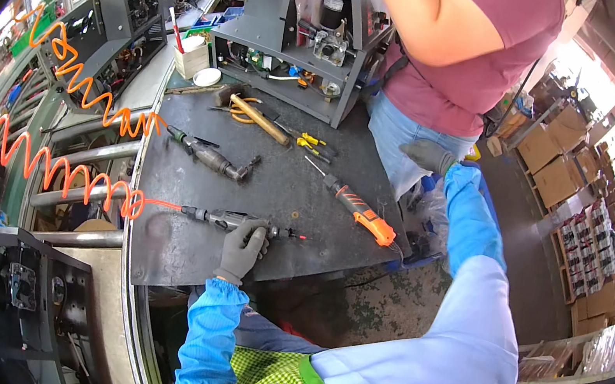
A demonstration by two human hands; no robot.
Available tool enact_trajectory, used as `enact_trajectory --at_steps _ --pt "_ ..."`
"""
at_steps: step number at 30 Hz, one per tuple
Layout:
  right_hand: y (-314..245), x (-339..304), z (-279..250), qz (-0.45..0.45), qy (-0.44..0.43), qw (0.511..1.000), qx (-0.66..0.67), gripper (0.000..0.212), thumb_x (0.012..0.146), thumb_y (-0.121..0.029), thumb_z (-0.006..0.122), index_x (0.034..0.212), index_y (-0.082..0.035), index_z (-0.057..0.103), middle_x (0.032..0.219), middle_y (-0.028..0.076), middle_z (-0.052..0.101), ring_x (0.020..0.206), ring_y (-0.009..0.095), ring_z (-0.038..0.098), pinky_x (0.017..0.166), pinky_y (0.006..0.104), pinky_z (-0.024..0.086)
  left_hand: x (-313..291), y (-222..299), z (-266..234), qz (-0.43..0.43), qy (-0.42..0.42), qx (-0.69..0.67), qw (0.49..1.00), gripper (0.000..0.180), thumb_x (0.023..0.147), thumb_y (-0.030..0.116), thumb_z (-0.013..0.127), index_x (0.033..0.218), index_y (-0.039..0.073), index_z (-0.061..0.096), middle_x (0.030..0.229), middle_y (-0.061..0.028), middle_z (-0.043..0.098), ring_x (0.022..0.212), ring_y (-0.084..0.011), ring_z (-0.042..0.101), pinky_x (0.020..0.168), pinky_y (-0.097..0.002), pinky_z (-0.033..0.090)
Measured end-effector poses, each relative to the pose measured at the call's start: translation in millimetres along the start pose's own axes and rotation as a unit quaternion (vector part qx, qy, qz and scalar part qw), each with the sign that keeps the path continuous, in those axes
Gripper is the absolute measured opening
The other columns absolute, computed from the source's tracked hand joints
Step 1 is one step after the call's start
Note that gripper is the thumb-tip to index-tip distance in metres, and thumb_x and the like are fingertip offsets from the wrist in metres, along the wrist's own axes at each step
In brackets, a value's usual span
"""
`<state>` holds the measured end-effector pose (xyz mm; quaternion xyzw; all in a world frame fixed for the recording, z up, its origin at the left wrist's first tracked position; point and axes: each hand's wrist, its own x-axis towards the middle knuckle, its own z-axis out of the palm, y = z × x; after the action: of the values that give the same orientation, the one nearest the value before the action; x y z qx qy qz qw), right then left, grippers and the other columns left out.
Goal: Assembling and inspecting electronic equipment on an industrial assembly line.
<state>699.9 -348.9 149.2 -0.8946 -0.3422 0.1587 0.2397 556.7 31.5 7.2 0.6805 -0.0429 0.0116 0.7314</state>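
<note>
My left hand point(241, 250), in a grey glove, lies over an air screwdriver point(221, 218) near the worktable's front edge, fingers curled onto its body. An orange coiled hose point(99, 189) runs from the tool's left end; its bit points right. Out to the right, my right hand point(428, 156), also gloved, is beside the co-worker's jeans point(391, 129). Its fingers look stretched out, and I see nothing in them. Between my hands an orange and grey electric screwdriver point(363, 214) rests on the table. Behind it lie an angled air tool point(210, 156) and a hammer point(261, 119).
A grey metal machine housing point(284, 47) stands at the table's back. A co-worker point(451, 63) stands close at the right corner. White containers point(193, 58) sit back left. Rollers point(87, 196) and another housing point(19, 285) are left; cardboard boxes point(556, 160) stand far right.
</note>
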Motion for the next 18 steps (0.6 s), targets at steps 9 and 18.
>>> enact_trajectory --at_steps 9,18 --pt "-47.4 56.5 16.5 0.145 -0.075 0.983 0.082 0.038 0.093 -0.038 0.061 0.097 -0.001 0.068 0.081 0.01 0.066 0.083 0.013 0.062 0.074 0.032 0.049 6.7 -2.4 -0.1 0.002 -0.001 0.008 1.0 0.02 0.098 0.014 0.057 0.112 0.002 0.065 0.076 -0.0033 0.064 0.063 -0.0085 0.059 0.054 -0.0238 0.047" --pt "-27.2 56.0 133.0 -0.048 0.002 0.995 -0.083 0.04 0.092 -0.042 0.06 0.093 -0.003 0.063 0.092 0.016 0.067 0.086 0.034 0.065 0.079 0.0435 0.049 4.9 -12.4 -5.3 0.006 -0.007 -0.013 1.0 0.018 0.098 0.013 0.056 0.108 0.002 0.066 0.077 -0.0032 0.064 0.06 -0.009 0.058 0.053 -0.0249 0.047"
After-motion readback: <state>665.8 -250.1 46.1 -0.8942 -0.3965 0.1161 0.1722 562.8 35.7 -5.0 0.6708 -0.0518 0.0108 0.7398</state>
